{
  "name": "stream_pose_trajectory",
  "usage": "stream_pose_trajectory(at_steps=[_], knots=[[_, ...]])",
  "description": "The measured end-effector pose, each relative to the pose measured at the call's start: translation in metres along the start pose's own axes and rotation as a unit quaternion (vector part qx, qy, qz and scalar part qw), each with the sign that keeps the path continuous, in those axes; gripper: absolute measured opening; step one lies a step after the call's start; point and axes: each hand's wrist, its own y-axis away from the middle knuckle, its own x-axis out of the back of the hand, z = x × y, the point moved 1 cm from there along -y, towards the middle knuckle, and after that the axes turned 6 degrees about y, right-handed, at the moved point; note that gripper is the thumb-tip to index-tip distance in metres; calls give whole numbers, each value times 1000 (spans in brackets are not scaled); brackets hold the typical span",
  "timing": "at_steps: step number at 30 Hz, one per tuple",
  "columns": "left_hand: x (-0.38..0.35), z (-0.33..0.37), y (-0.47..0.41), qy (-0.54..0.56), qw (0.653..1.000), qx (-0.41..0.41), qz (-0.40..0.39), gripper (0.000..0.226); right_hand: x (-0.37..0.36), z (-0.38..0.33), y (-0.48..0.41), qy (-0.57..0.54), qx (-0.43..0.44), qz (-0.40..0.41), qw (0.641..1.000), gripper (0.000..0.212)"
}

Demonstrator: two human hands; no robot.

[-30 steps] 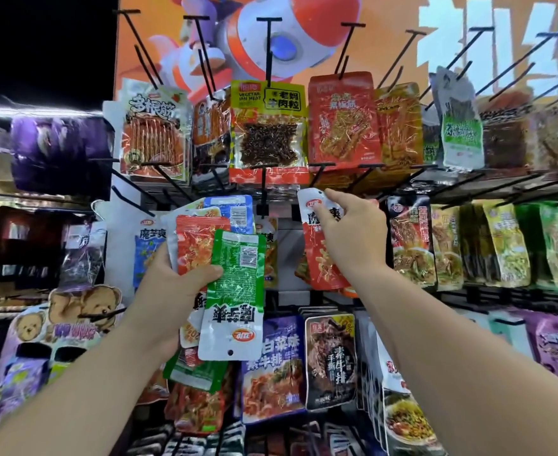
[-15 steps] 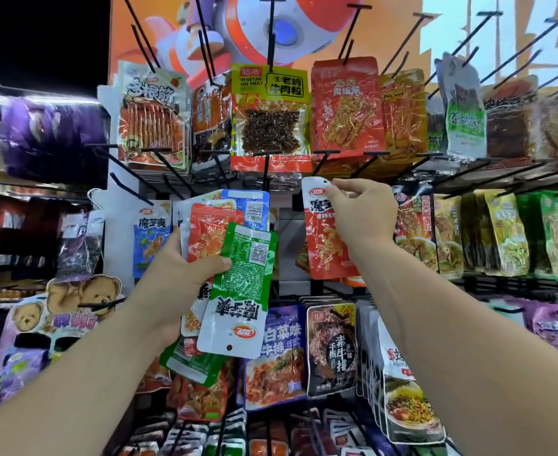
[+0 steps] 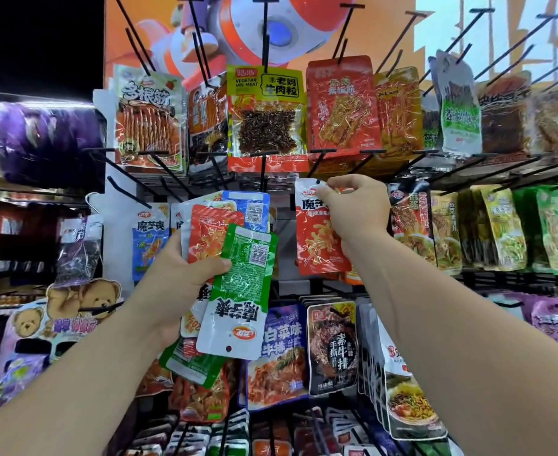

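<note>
- I have the right hand (image 3: 356,209) pinching the white header of a red packet (image 3: 320,248). Thumb and forefinger are curled on its top edge, just under the black peg (image 3: 315,164) that juts out above the knuckles.
- The left hand (image 3: 179,274) is clamped on a fan of packets, with the thumb laid across the green packet (image 3: 244,268). An orange packet (image 3: 211,232) and a blue packet (image 3: 251,205) stick up behind it.
- The two hands are apart, and the red packet hangs in the gap to the right of the fan.
- My read of the step is that the red packet's hang hole has to pass over that peg's tip. I can't tell from here whether the hole is already on it.
- To do it well I'd pinch beside the hole, not over it, and hold the header flat and square to the peg. I'd slide along the peg's line rather than tug downward, since a pull could tear the header.
- The red packet is upright — header up, printed face toward me. Its long axis runs top to bottom, with the lower end swung slightly toward the right wrist.
- The green packet is upside down — print inverted, hang hole at the bottom. Its long axis leans from upper right to lower left across the left palm.
</note>
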Motion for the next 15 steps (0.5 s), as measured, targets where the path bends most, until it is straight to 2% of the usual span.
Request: stream_pose_trajectory(at_steps=[3, 4, 8, 9, 12, 15], knots=[[0, 0, 0, 6, 1000, 3, -7, 72, -2, 4, -1, 21, 7, -9, 1000, 18], [0, 0, 0, 7, 1000, 2, -7, 75, -4, 6, 0, 29, 14, -7, 999, 18], [3, -3, -4, 3, 1000, -4, 2, 45, -9, 13, 2, 112, 77, -4, 991, 22], [3, -4, -4, 2, 1000, -4, 3, 44, -9, 14, 3, 138, 98, -12, 986, 26], [4, -5, -3, 10, 1000, -7, 6, 62, -4, 21, 12, 222, 174, -34, 959, 43], [4, -5, -3, 10, 1000, -8, 8, 66, 2, 31, 24, 267, 252, -29, 930, 53]])
